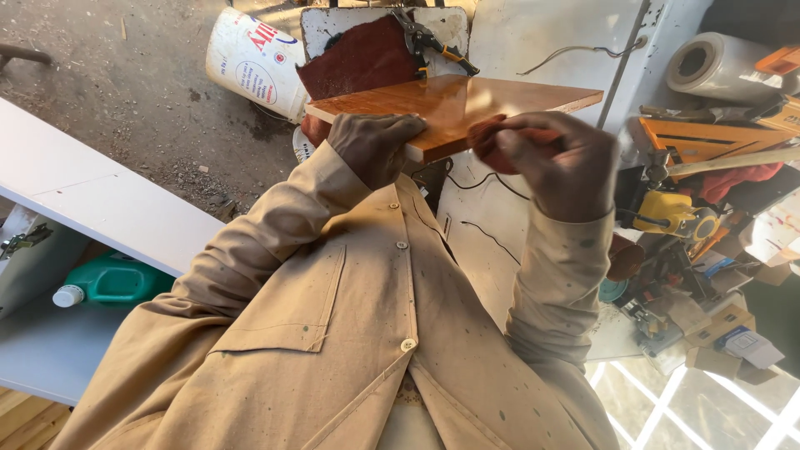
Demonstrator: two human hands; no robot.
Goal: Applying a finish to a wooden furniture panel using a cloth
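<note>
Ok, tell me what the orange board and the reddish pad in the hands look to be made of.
Orange board: likely laminated or lacquered wood panel; the top is glossy with glare, the edge pale and raw. Left hand grips that edge. Reddish pad in the right hand: probably folded sandpaper or cloth; matte, crumpled, mostly hidden.

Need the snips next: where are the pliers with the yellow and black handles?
In the head view, top centre, the pliers lie on the white board beside the red-brown sandpaper sheet, beyond the orange panel.

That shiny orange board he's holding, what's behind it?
Behind the orange board lie a dark red sheet, pliers and a white bucket. The board covers the sheet's near edge; the left hand grips the board's edge.
</note>
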